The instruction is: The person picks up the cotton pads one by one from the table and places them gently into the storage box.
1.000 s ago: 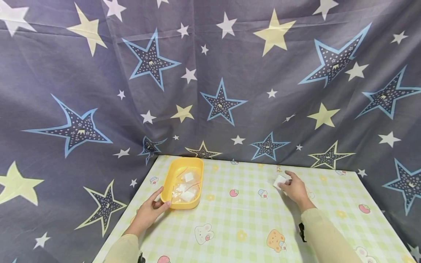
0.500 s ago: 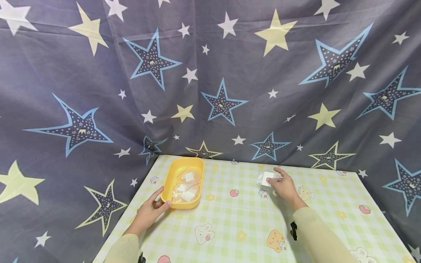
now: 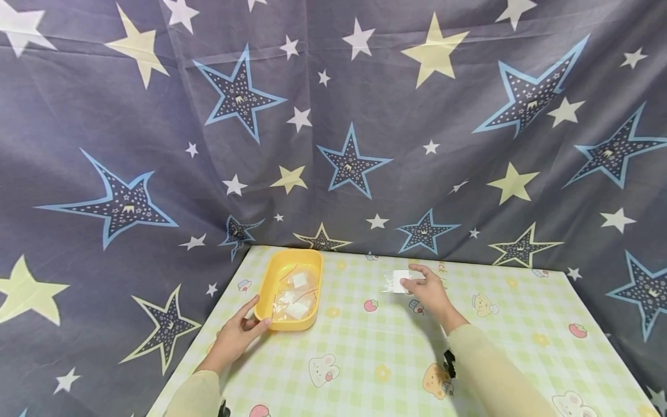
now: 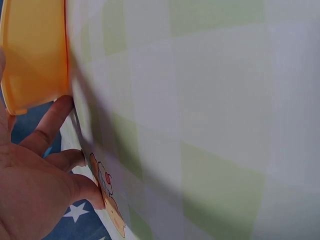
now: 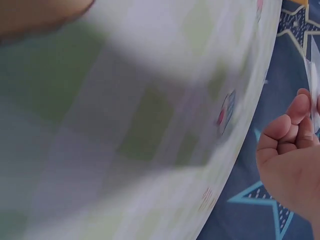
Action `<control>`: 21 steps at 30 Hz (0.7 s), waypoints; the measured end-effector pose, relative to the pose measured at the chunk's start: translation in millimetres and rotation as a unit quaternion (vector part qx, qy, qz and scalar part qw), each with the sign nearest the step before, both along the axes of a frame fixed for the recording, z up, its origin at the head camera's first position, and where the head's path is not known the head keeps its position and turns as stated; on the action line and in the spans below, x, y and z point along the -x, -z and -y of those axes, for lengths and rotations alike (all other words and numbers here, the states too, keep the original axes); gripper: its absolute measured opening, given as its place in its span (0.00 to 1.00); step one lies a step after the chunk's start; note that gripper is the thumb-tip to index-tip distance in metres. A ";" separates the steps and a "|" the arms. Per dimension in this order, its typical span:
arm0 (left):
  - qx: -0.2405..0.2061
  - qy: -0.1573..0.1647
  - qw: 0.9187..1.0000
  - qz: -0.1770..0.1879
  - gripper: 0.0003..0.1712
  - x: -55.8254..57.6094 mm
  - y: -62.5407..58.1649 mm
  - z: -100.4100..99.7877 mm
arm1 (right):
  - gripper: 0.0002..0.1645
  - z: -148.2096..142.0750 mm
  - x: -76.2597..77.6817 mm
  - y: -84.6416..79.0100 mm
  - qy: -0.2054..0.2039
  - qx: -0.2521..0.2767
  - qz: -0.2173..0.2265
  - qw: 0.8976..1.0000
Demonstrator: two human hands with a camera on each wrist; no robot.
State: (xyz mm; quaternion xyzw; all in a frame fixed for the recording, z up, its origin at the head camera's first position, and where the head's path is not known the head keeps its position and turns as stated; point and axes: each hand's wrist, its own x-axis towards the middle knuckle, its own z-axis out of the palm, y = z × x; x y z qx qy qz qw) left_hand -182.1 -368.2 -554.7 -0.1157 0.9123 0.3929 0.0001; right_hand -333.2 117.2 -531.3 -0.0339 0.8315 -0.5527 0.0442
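Toward the left of the table stands a yellow plastic tray [image 3: 290, 325] containing several clear packets [image 3: 298, 296] with white pieces and red edge strips. My left hand [image 3: 235, 339] holds its near left corner, thumb at the rim and index finger along the side. In the left wrist view, the other fingers [image 4: 67, 160] reach down to the tabletop beside the tray [image 4: 35, 55]. My right hand [image 3: 429, 292] pinches a small clear packet with a white square [image 3: 400, 281] between thumb and fingers, above the table's far half. In the right wrist view, that packet [image 5: 314, 82] shows only at the right edge.
A green-and-white checked cloth [image 3: 359, 347] with cartoon prints covers the table. Just behind its far edge hangs a dark curtain [image 3: 333, 214] with stars. The tray lies to the left of my right hand, with bare cloth between them.
My right hand has carried the packet leftward over the table, toward the tray, and its white square now faces up more fully. The left hand and the tray have stayed in place.
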 end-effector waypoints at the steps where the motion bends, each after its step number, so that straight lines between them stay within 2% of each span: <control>1: 0.001 0.000 1.000 0.000 0.54 -0.1 -0.3 0.0 | 0.38 4.2 -0.3 -0.5 -0.001 0.005 0.004 1.000; 11: 0.003 0.001 1.000 0.000 0.54 -0.9 -0.9 -0.5 | 0.35 57.4 -1.9 -4.8 -0.012 0.045 -0.001 0.999; 21: 0.003 -0.002 1.000 0.002 0.54 2.2 3.3 0.7 | 0.35 122.7 -12.9 -21.7 -0.065 0.051 0.008 0.997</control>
